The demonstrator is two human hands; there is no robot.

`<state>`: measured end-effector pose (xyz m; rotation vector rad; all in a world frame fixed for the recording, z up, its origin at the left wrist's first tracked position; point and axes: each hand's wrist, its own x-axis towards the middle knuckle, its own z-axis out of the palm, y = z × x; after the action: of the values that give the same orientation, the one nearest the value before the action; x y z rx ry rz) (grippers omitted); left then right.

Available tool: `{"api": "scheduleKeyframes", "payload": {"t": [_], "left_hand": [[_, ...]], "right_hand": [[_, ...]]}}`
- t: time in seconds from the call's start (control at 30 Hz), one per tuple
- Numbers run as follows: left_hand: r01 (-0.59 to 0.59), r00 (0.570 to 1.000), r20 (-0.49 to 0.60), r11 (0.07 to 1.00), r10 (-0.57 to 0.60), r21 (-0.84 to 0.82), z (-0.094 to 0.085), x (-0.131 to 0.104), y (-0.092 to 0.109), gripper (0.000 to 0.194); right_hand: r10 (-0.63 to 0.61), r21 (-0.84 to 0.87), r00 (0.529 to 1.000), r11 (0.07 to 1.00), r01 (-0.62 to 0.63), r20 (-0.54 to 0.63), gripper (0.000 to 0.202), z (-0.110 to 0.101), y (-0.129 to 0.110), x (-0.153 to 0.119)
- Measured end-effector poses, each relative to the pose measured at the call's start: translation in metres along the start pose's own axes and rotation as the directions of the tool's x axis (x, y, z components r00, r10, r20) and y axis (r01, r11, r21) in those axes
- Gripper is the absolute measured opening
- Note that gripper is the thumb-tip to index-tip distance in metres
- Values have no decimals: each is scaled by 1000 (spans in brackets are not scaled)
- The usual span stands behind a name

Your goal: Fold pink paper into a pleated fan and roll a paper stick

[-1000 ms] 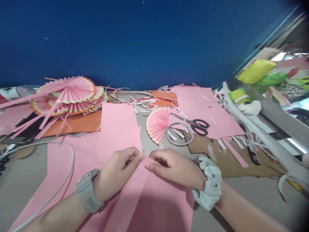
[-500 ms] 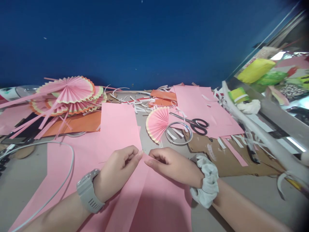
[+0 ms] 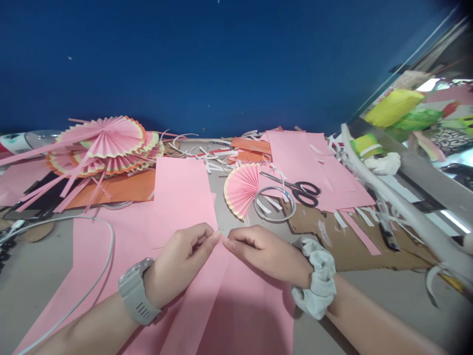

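Observation:
My left hand (image 3: 188, 259), with a grey watch on its wrist, pinches the top end of a pink paper strip (image 3: 197, 301) between thumb and fingers. Right beside it, my right hand (image 3: 260, 251) pinches the same end; a pale scrunchie circles that wrist. The strip slants down toward me over larger pink paper sheets (image 3: 251, 315). Just beyond my fingertips lies a pleated pink paper fan (image 3: 242, 190) with a cream edge. Black-handled scissors (image 3: 305, 192) and a roll of tape (image 3: 275, 217) rest to its right.
Pleated paper rosettes (image 3: 107, 138) are piled at the back left on orange paper (image 3: 125, 192). A white cable (image 3: 111, 246) curves over the left side. More pink sheets (image 3: 299, 153), white paper scraps and cardboard (image 3: 343, 251) lie right. A blue wall (image 3: 221, 69) stands behind.
Both hands keep their pinch at the strip's top end, with hardly any movement. The whole view has shifted very slightly.

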<state>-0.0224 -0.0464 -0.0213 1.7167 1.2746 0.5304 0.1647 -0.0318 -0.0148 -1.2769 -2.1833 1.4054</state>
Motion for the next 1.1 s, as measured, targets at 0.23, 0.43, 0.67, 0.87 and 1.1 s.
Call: {"api": "scheduleKeyframes", "payload": {"t": [0.23, 0.43, 0.67, 0.87, 1.1], "left_hand": [[3, 1000, 17, 995, -1, -101, -2, 1, 0, 32], [52, 998, 41, 993, -48, -104, -3, 4, -2, 34], [76, 995, 76, 982, -64, -172, -5, 3, -1, 33], [49, 998, 58, 984, -40, -173, -3, 1, -2, 32], [40, 995, 99, 975, -19, -217, -5, 3, 0, 24]], "right_hand": [[-9, 58, 999, 998, 12, -53, 38, 0, 0, -2], [-2, 90, 997, 996, 9, -84, 37, 0, 2, -2], [-8, 96, 990, 995, 22, -142, 37, -4, 3, -2], [-19, 55, 987, 998, 28, -159, 36, -13, -1, -9], [-30, 59, 968, 997, 46, -249, 35, -17, 1, -8]]}}
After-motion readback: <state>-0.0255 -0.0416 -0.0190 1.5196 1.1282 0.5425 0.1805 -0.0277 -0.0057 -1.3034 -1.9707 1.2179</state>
